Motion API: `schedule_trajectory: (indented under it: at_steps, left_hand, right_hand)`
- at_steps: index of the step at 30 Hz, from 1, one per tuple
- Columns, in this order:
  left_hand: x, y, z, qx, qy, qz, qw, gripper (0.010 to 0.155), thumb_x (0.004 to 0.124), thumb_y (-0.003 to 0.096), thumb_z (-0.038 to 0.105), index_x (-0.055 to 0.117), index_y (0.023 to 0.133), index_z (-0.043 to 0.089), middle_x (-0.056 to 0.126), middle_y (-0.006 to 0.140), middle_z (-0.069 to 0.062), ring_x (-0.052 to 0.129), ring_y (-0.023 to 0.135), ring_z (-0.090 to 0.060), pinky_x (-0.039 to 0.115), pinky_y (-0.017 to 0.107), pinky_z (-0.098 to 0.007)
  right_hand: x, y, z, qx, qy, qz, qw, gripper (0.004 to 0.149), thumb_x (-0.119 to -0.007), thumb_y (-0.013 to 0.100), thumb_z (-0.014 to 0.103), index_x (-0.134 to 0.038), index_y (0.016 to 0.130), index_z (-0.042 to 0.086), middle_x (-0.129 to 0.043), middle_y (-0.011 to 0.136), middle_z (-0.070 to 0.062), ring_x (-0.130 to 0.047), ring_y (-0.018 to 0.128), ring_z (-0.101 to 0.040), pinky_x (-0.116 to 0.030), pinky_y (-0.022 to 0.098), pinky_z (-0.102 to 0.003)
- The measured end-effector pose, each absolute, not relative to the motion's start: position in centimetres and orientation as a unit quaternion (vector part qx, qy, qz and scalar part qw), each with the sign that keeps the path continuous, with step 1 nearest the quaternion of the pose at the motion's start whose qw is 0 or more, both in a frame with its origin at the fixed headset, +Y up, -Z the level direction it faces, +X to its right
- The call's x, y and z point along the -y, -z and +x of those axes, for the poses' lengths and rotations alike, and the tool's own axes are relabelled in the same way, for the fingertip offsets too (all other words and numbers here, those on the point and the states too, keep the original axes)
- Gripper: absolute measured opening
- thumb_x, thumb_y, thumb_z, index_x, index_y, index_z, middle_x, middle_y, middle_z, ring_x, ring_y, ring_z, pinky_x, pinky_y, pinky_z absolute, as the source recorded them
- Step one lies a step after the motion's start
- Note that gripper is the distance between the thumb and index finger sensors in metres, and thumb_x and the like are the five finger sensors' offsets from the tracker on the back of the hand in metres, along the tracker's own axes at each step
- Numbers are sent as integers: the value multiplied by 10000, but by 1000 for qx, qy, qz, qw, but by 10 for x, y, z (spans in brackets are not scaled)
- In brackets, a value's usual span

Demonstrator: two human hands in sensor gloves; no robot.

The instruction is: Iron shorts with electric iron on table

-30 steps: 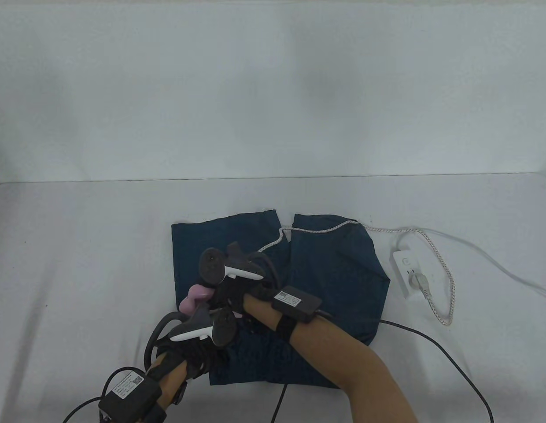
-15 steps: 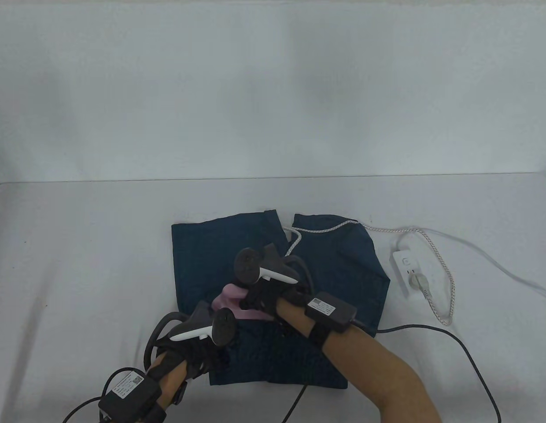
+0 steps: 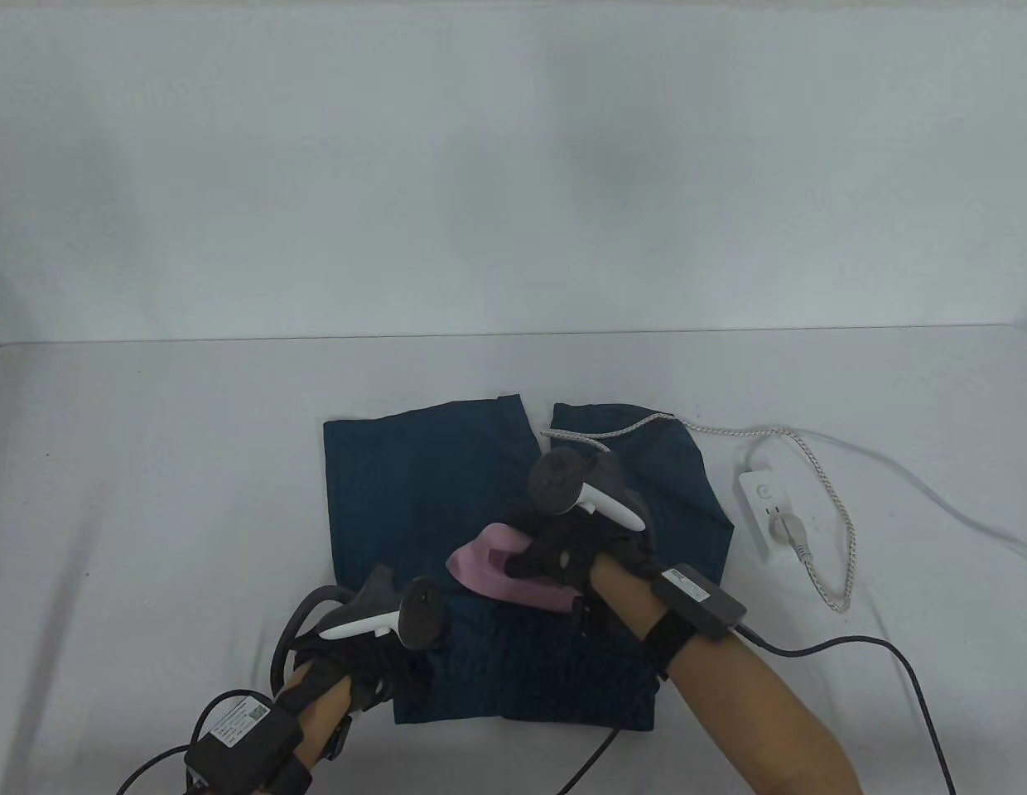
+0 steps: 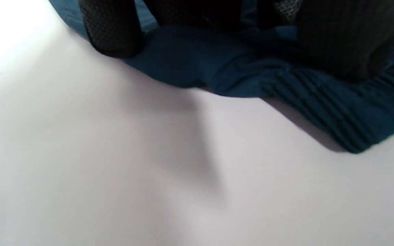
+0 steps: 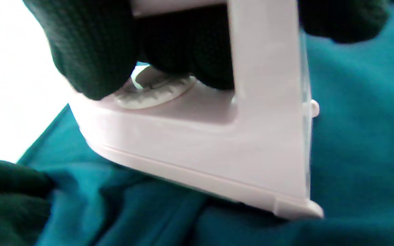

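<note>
Dark blue shorts (image 3: 414, 480) lie flat on the white table, waistband toward me. My right hand (image 3: 563, 555) grips the handle of a pink electric iron (image 3: 497, 567), whose soleplate lies on the shorts near their middle. In the right wrist view my gloved fingers (image 5: 91, 51) wrap the handle of the iron (image 5: 217, 153) above the cloth (image 5: 361, 136). My left hand (image 3: 373, 654) rests on the shorts' near-left corner. In the left wrist view its fingers (image 4: 115, 30) press the ribbed waistband (image 4: 337, 112).
A white power strip (image 3: 766, 513) sits right of the shorts with the iron's plug (image 3: 791, 530) in it. The braided cord (image 3: 828, 497) loops on the table and crosses the shorts' far edge. Black glove cables (image 3: 894, 662) trail at front right.
My right hand has slid the iron to the right across the shorts, from the left leg to near the middle. My left hand has stayed put.
</note>
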State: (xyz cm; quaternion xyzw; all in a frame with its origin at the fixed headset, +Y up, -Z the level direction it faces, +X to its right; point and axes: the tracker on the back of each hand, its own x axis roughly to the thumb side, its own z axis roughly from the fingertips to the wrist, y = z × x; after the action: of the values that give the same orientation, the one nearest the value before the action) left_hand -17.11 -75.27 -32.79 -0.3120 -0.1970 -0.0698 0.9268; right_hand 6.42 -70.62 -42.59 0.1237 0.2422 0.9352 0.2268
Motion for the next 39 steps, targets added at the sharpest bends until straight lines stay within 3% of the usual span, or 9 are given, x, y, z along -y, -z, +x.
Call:
schedule_trajectory:
  at_steps: [8,13,18,25,31,39]
  left_hand:
    - [735,333,-181,218,25,-283,934,655,746,446,587,586,1048,384,580,1136,26,828,872,-207,647,709,-564]
    - [708,334,-190,195,-4,-231,953,643,739,446,595,613,1039,378,636,1117,27,823,909,-244,642,712,-574]
    - [674,325,-205,136,-42,-100,985,642,736,447,602,631,1035,365,623,1122,11,704,1007,-315,584,736,-604]
    - [662,316,-217,87,-41,23,995,655,735,444,616,611,1044,386,527,1163,6,570,1067,-361,495,761,-629]
    - [667,318,-227,77,-32,5,997,645,735,443,617,630,1036,386,552,1160,13,592,1062,-358,497,760,-635]
    - [669,321,-236,59,-29,-11,998,645,734,444,618,632,1037,386,560,1160,13,594,1062,-361,494,760,-638]
  right_hand:
    - [697,436,107,-248,-864,87,428,588,-886,413,543,-691,926,331,-855,800,89,-923,720,-177,-720,584,-646]
    - [681,447,134,-214,-833,67,505,590,-925,392,473,-696,924,354,-871,837,125,-923,825,-242,-586,678,-716]
    - [656,466,157,-116,-850,65,510,576,-964,360,407,-724,884,380,-883,844,155,-919,877,-237,-633,697,-639]
    - [644,495,188,6,-833,13,553,562,-999,328,411,-763,837,395,-912,814,171,-937,860,-218,-690,674,-597]
    - [650,524,212,57,-844,-55,530,548,-1014,318,382,-762,804,412,-904,809,190,-935,870,-205,-708,682,-550]
    - [682,556,246,79,-839,-163,514,541,-1023,313,361,-756,780,425,-892,808,205,-923,884,-201,-709,699,-498]
